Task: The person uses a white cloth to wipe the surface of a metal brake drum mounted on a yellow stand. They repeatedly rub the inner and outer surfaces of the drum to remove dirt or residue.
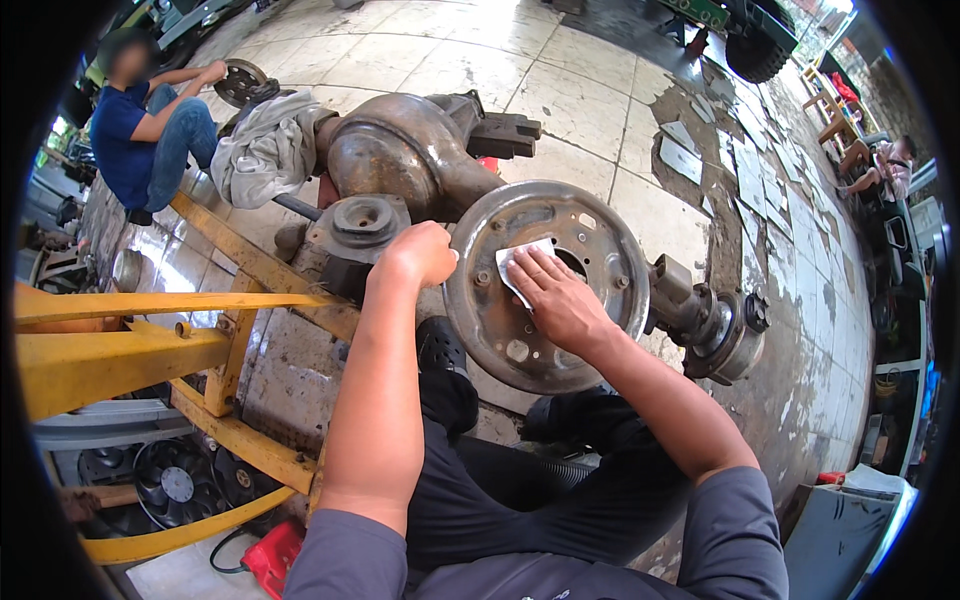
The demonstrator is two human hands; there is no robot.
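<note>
A round, worn metal brake backing plate (480, 335) with several holes and bolts stands tilted in front of me. My left hand (422, 255) is closed at its left rim, and most of the fingertips are hidden from view. With flat fingers, my right hand (553, 298) presses a folded white sheet (508, 264) against the plate's face, left of the centre hole. Whether the sheet is paper or cloth I cannot tell. Behind the plate lies a rusty axle housing (385, 150) with a bulging middle.
A yellow metal frame (120, 360) stands at my left beside a mounting block (360, 222). A grey cloth (265, 150) drapes the housing's far end. Right of the plate is a hub part (735, 335). A person (150, 130) squats at far left with a round part. Broken tiles (680, 150) lie right.
</note>
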